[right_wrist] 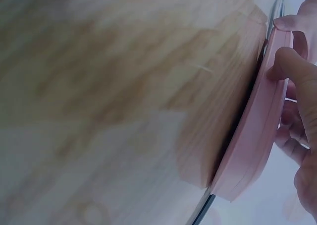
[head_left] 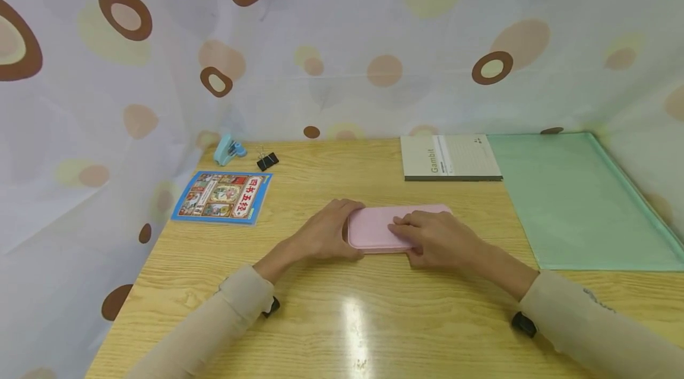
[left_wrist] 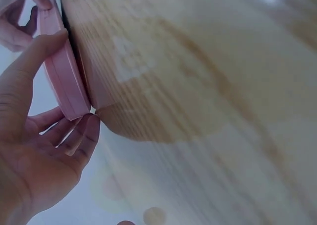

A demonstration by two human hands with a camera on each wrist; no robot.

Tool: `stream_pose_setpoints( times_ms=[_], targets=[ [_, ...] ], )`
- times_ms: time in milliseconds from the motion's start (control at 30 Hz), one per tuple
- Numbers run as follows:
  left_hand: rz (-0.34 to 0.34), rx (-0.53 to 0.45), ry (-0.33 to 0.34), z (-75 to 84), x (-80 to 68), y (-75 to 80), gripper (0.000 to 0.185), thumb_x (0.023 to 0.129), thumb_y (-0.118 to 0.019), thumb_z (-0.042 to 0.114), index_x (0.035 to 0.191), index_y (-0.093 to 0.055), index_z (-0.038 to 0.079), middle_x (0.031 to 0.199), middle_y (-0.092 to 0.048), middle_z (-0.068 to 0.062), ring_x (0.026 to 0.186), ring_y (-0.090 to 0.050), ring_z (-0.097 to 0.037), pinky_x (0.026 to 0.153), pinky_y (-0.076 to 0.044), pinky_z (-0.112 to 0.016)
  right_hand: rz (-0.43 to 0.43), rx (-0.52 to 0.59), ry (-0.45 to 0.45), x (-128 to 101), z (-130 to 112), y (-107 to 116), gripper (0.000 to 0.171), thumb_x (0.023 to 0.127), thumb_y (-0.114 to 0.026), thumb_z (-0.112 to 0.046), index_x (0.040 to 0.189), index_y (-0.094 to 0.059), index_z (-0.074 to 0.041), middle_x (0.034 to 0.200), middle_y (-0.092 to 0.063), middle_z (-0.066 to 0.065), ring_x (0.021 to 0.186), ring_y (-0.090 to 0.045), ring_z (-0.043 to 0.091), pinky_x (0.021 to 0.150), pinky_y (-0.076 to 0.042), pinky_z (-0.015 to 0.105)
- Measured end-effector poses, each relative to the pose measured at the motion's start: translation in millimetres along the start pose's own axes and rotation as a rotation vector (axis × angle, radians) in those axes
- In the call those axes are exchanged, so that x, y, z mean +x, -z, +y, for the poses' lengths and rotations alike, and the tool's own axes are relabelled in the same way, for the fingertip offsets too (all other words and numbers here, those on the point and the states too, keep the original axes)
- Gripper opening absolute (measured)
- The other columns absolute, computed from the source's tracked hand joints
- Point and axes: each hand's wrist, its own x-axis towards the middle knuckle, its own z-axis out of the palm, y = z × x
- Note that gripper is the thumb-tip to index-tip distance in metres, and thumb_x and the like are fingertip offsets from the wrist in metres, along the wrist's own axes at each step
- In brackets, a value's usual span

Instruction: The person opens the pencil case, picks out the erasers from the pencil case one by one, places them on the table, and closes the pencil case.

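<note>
A flat pink case lies on the wooden table, near the middle. My left hand grips its left end, fingers over the top and thumb at the near edge. My right hand holds the right part, fingers laid across the lid and thumb on the near side. In the left wrist view the case sits between the thumb and curled fingers of the left hand. The right wrist view shows the case's edge with the right hand's fingers wrapped round it.
A blue picture booklet lies at the left, with a small blue stapler-like tool and a black binder clip behind it. A grey "Gambit" notebook and a green mat lie at the right. A spotted curtain encloses the table.
</note>
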Motion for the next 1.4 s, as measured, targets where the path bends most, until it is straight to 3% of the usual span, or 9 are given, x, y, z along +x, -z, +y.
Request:
stream_pose_setpoints(
  times_ms=[233, 533, 833, 1167, 1300, 1400],
  targets=[
    [-0.066, -0.063, 0.032, -7.9, 5.0, 6.7, 0.094, 0.075, -0.087, 0.046, 0.154, -0.047, 0.016, 0.152, -0.051, -0.004, 0.138, -0.047, -0.021, 0.114, -0.041, -0.041, 0.022, 0.044, -0.003, 1, 6, 1, 0.045, 0.073, -0.082, -0.016, 0.116, -0.078, -0.005, 0.112, -0.078, 0.01, 0.083, -0.073, 0.015, 0.071, -0.061, 0.033],
    [-0.107, -0.178, 0.072, -15.8, 6.0, 15.4, 0.093, 0.075, -0.087, 0.05, 0.155, -0.047, 0.023, 0.154, -0.049, 0.001, 0.14, -0.044, -0.02, 0.117, -0.037, -0.043, 0.085, 0.131, 0.0, 1, 12, 0, 0.044, 0.072, -0.083, -0.013, 0.115, -0.079, -0.005, 0.104, -0.079, 0.006, 0.069, -0.052, 0.003, 0.06, -0.048, 0.021],
    [-0.111, -0.196, 0.057, -20.4, 7.8, 15.5, 0.092, 0.075, -0.087, 0.052, 0.154, -0.048, 0.024, 0.154, -0.05, 0.002, 0.141, -0.045, -0.019, 0.117, -0.037, -0.043, 0.168, 0.094, 0.149, 3, 14, -3, 0.041, 0.068, -0.079, -0.006, 0.109, -0.077, -0.002, 0.075, -0.067, -0.002, 0.063, -0.044, 0.003, 0.053, -0.039, 0.016],
    [-0.098, -0.174, 0.027, -21.9, 8.8, 11.6, 0.09, 0.076, -0.088, 0.046, 0.153, -0.05, 0.018, 0.153, -0.052, -0.001, 0.14, -0.046, -0.021, 0.117, -0.037, -0.042, 0.238, -0.019, 0.285, 8, 11, -4, 0.028, 0.077, -0.059, -0.007, 0.104, -0.067, -0.002, 0.073, -0.069, -0.001, 0.06, -0.041, 0.005, 0.05, -0.034, 0.016],
    [-0.093, -0.18, 0.026, -19.7, 10.5, 11.2, 0.089, 0.075, -0.089, 0.043, 0.151, -0.051, 0.015, 0.15, -0.054, -0.002, 0.136, -0.048, -0.021, 0.115, -0.04, -0.042, 0.216, 0.011, 0.24, 6, 11, -3, 0.031, 0.075, -0.068, -0.007, 0.105, -0.07, -0.003, 0.07, -0.066, -0.003, 0.061, -0.045, 0.007, 0.05, -0.039, 0.019],
    [-0.086, -0.195, 0.029, -17.4, 12.0, 9.8, 0.09, 0.073, -0.091, 0.039, 0.15, -0.051, 0.015, 0.148, -0.054, -0.002, 0.132, -0.05, -0.02, 0.112, -0.042, -0.041, 0.137, 0.054, 0.136, -3, 14, 2, 0.037, 0.076, -0.081, -0.012, 0.112, -0.077, -0.006, 0.09, -0.077, -0.001, 0.071, -0.061, 0.012, 0.062, -0.055, 0.027]
  ],
)
